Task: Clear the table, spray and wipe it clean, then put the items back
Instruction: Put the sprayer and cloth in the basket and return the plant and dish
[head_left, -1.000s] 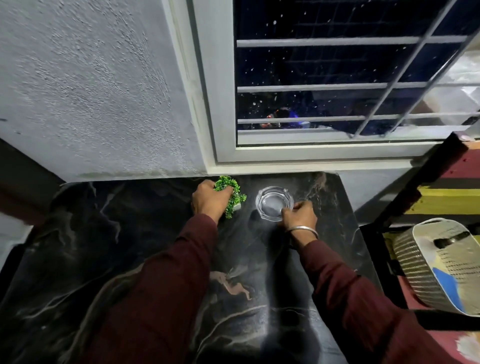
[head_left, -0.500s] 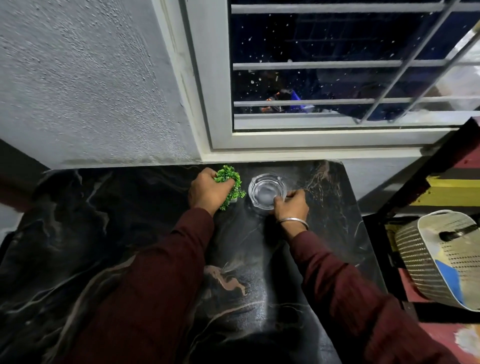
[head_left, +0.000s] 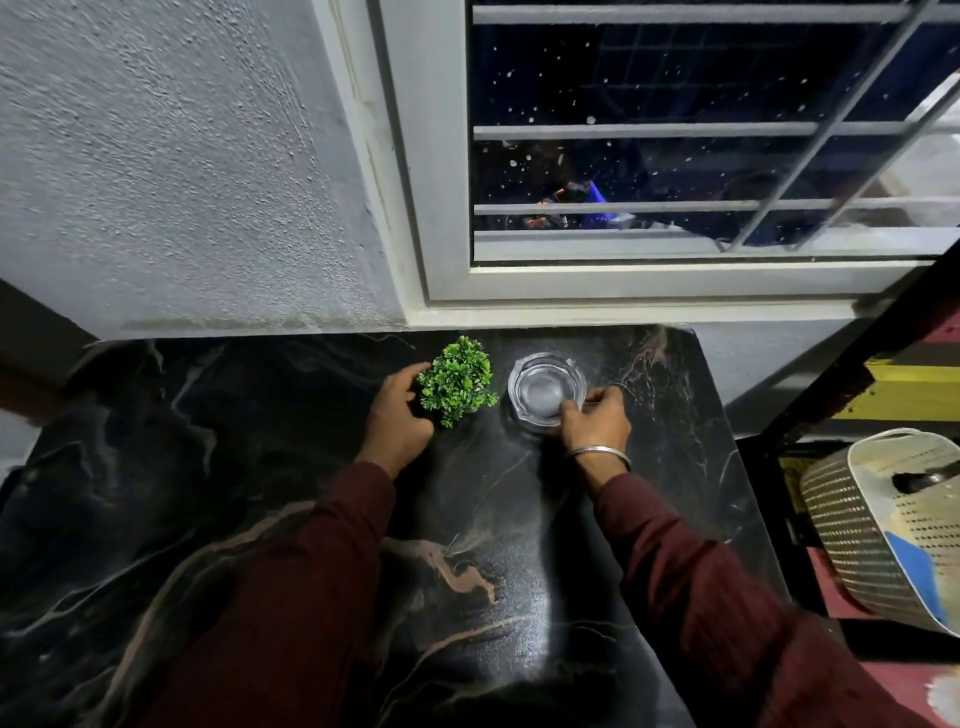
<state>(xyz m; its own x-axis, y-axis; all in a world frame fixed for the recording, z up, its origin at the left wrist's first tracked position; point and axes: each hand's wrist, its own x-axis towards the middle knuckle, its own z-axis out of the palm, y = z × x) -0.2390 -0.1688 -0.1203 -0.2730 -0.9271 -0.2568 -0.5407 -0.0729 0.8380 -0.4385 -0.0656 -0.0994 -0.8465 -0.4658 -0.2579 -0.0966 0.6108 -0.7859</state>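
Table, black marble-patterned, stood against the wall below a barred window. Left hand curled around the near side of a small green plant, apparently steadying its hidden base at the far edge. Beside it, a clear glass ashtray, its near rim pinched by the right hand, probably to position it. Perforated basket sat well apart, off the table's right.

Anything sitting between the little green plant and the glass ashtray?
Nothing: in the head view, only a bare strip of black marble table separates plant and ashtray.
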